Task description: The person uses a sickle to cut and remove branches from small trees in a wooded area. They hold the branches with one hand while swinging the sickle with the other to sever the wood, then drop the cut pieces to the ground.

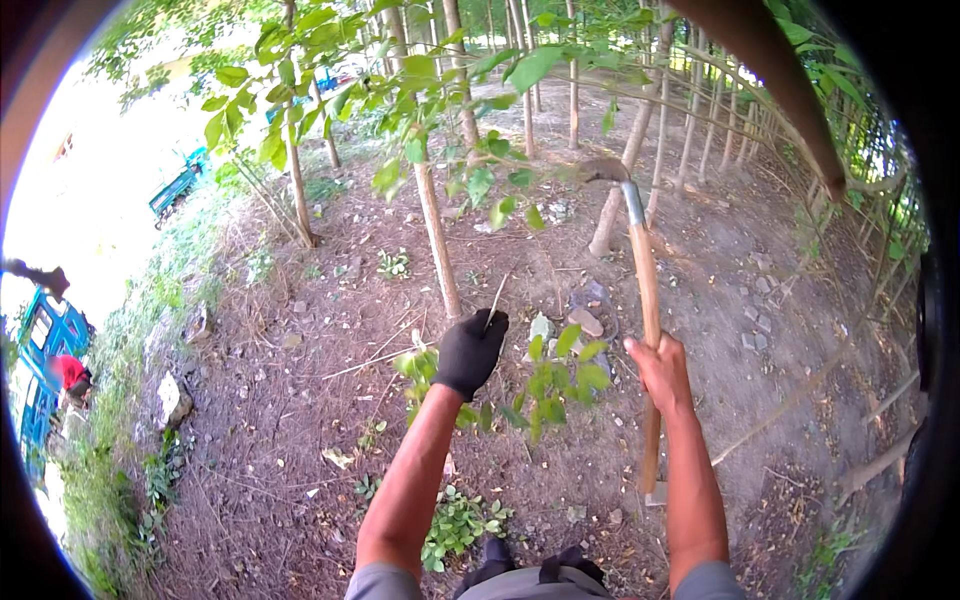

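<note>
My left hand [474, 352], in a black glove, grips a thin leafy branch [551, 386]. The branch's pale bare end sticks up past my fingers, and green leaves hang below and on both sides of the glove. Bare and closed, my right hand [661, 369] holds a long-handled sickle by its wooden handle [645, 277]. A metal socket [634, 204] joins the handle to a dark curved blade [602, 170], which points left at the top. The blade is raised before the slim tree trunks and slightly blurred.
A slim trunk [437, 232] rises straight ahead, with a leaning trunk [615, 210] behind the sickle. Leafy twigs [420, 75] overhang the view. Stones [585, 322] and a low green plant [461, 521] dot the soil. At left, a person in red [71, 375] is beside a blue vehicle [45, 337].
</note>
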